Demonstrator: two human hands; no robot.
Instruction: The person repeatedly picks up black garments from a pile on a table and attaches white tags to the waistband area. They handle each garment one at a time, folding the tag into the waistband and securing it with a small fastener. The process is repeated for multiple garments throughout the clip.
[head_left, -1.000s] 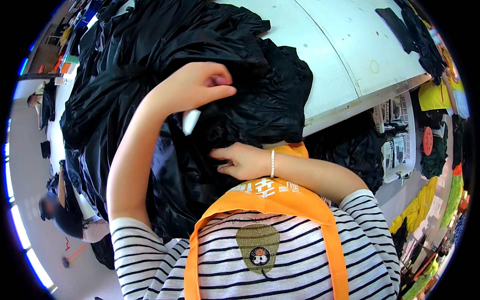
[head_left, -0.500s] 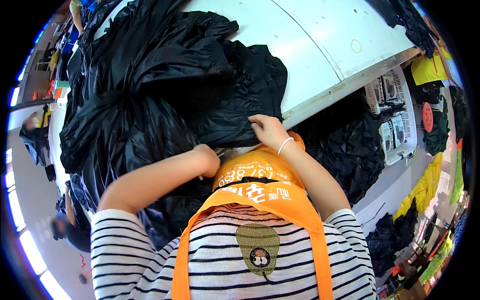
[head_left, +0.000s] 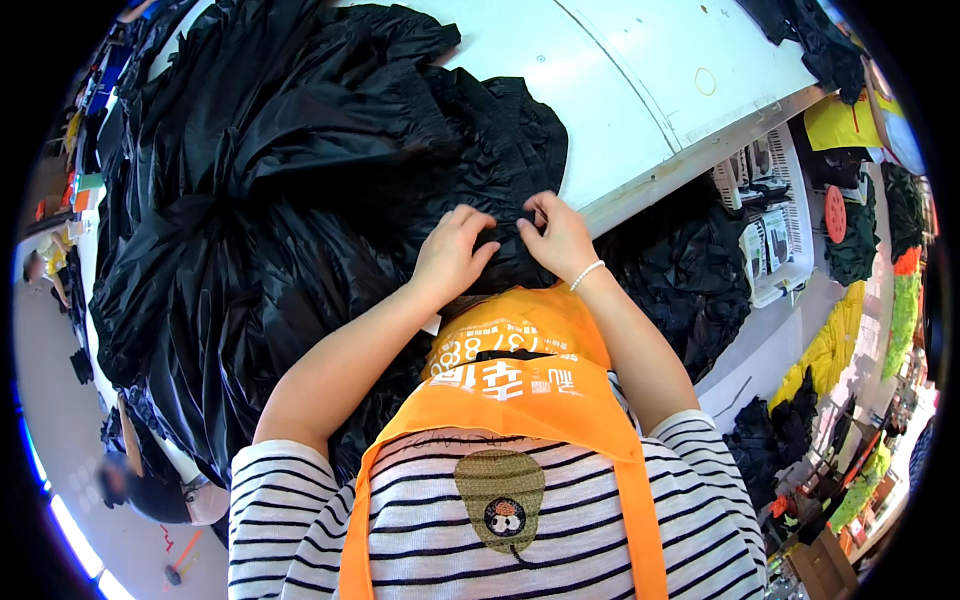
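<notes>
One left hand [head_left: 450, 258], one right hand [head_left: 562, 242], half-curled
Black fabric [head_left: 300, 190] hides the counter's [head_left: 620, 120] left; basket [head_left: 799, 228] to its right; grip unclear

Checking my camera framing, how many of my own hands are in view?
2: your left hand over the black fabric, and your right hand just to its right, with a white bracelet at the wrist. Neither is hidden.
</notes>
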